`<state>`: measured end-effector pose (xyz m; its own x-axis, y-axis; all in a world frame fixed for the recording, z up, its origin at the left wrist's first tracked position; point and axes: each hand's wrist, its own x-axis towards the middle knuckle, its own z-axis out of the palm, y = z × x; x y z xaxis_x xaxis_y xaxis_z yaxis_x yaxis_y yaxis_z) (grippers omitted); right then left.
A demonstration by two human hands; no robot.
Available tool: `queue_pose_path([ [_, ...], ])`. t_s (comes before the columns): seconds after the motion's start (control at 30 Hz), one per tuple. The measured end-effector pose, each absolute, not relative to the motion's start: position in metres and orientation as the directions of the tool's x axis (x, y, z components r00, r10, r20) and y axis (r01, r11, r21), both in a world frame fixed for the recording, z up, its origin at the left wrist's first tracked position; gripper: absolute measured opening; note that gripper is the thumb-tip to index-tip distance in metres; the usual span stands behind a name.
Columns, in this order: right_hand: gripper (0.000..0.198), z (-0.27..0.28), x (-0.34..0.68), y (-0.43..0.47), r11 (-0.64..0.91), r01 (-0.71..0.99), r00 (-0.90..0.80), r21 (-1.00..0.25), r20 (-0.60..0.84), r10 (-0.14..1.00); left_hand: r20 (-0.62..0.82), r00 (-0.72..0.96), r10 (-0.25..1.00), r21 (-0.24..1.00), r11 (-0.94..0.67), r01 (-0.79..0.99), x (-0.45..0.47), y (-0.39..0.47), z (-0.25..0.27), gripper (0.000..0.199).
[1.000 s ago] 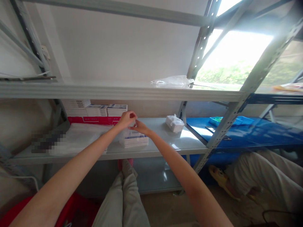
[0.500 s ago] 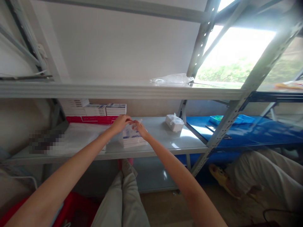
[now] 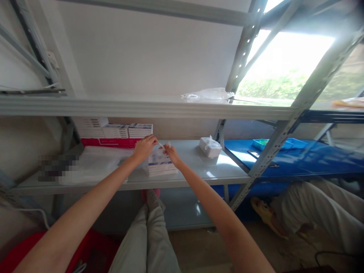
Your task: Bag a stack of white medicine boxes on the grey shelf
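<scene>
A stack of small white boxes (image 3: 161,169) with blue print stands inside a clear plastic bag (image 3: 155,156) on the grey shelf. Above it, my left hand (image 3: 145,147) pinches one twisted end of the bag's top. My right hand (image 3: 171,152) closes on the other end, a short way to the right. A thin whitish strand of plastic stretches between my fingers. Farther right sits a second bagged stack of boxes (image 3: 211,147), its plastic top gathered in a tuft.
White boxes (image 3: 115,131) are piled on red ones (image 3: 109,142) at the back left. Clear plastic sheets (image 3: 93,163) lie left of my hands. A clear bag (image 3: 209,94) rests on the upper shelf. Right, past a metal post (image 3: 273,151), are a blue tray (image 3: 292,143) and another person's legs (image 3: 309,208).
My hands have drawn a little apart, the right one moving right, and the strand of plastic between them now shows. The bagged stack stays in place.
</scene>
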<state>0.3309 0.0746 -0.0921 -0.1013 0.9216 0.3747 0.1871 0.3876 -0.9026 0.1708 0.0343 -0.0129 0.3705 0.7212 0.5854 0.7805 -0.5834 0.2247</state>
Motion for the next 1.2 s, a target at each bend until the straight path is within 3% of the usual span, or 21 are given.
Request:
queue_pose_path([
  [0.07,0.056,-0.093,0.333,0.078,0.385,0.17,-0.104,-0.907,0.372,0.922,0.569,0.349,0.744,0.354,-0.605,0.713,0.18,0.036,-0.026,0.02],
  [0.17,0.049,-0.095,0.335,0.082,0.39,0.119,-0.081,-0.913,0.382,0.92,0.51,0.353,0.784,0.552,-0.613,0.565,0.194,0.047,-0.049,0.052],
  [0.2,0.048,-0.096,0.336,0.082,0.392,0.109,-0.078,-0.913,0.386,0.919,0.483,0.357,0.799,0.603,-0.599,0.526,0.196,0.052,-0.055,0.053],
  [0.33,0.047,-0.098,0.346,0.08,0.433,0.151,-0.118,-0.889,0.419,0.9,0.367,0.387,0.846,0.718,-0.522,0.461,0.194,0.068,-0.063,0.017],
  [0.57,0.041,-0.088,0.357,0.077,0.58,0.282,-0.29,-0.764,0.509,0.811,0.201,0.395,0.896,0.923,-0.309,0.23,0.182,0.064,-0.055,0.015],
  [0.73,0.023,-0.078,0.363,0.075,0.661,0.419,-0.381,-0.623,0.54,0.75,0.17,0.366,0.915,0.949,-0.251,0.188,0.175,0.059,-0.057,0.013],
  [0.93,0.016,-0.069,0.365,0.065,0.682,0.701,-0.476,-0.208,0.576,0.665,0.217,0.355,0.909,0.957,-0.271,0.107,0.175,0.07,-0.064,0.02],
  [1.07,0.019,-0.071,0.351,0.055,0.618,0.786,-0.503,-0.004,0.578,0.643,0.286,0.429,0.857,0.872,-0.418,0.255,0.18,0.086,-0.074,0.025],
  [1.2,0.02,-0.078,0.343,0.053,0.586,0.81,-0.464,0.019,0.631,0.622,0.392,0.408,0.825,0.743,-0.545,0.389,0.181,0.097,-0.078,0.009],
])
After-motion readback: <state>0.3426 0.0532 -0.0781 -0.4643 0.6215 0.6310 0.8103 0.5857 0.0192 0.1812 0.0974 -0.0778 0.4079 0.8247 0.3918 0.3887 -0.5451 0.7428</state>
